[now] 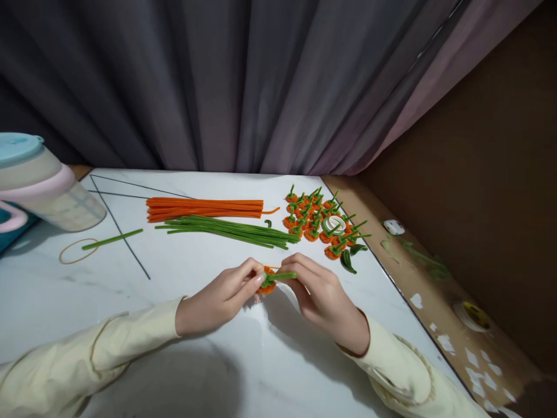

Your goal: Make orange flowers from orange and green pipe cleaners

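Observation:
My left hand (226, 293) is closed, its thumb and fingers pinching a small orange pipe-cleaner pumpkin (266, 287) with a green top. The pumpkin's green stem (282, 276) points right, across the fingers of my right hand (319, 296). Those right fingers are curled closed; a thin pale strip (273, 267) shows between the two hands, but what the right fingertips grip is hidden. Beyond the hands lie a bundle of green pipe cleaners (230, 229) and a bundle of orange pipe cleaners (204, 209).
Several finished pumpkins (311, 217) cluster at the back right, with a white tape roll (334, 224) on them and dark green leaves (347, 261) beside. Left are a large cup (65, 197), a rubber band (69, 255) and a loose green piece (113, 238). Paper scraps (446, 343) lie right.

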Demonstrator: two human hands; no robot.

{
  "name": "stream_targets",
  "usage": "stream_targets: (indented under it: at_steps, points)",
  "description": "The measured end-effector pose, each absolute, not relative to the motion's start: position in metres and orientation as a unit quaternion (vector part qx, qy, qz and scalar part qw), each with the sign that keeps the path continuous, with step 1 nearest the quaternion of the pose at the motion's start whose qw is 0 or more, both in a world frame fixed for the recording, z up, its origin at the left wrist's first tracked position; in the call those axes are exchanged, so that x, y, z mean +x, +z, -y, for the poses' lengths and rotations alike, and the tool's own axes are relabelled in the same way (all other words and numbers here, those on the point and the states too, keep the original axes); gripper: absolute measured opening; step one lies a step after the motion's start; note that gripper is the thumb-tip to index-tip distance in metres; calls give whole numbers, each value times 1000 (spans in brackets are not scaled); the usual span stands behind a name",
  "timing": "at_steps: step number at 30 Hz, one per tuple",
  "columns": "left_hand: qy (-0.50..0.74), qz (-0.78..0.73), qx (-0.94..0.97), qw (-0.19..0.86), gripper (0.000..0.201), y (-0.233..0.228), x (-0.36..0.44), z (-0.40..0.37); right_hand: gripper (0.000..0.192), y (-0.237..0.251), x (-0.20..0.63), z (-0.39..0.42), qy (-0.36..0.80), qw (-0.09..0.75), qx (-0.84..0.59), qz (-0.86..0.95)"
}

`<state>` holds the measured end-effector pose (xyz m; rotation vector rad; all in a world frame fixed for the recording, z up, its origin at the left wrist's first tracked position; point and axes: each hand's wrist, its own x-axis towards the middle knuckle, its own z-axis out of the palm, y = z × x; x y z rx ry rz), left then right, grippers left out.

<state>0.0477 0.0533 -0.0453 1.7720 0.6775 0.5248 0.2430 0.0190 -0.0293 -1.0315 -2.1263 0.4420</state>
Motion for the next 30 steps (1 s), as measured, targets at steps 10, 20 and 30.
stream_targets:
  at_steps: [10,20,30]
  points:
    - [99,-210,805,545,18,-35,44,-56,15,-7,258,-51,319,237,-311,863]
    - [99,-154,956,231,22,-34,44,-47,17,3,255,-52,440,12,-358,823]
    - [94,-160,970,159,21,-39,44,-43,6,8,235,-45,401,-13,-444,801]
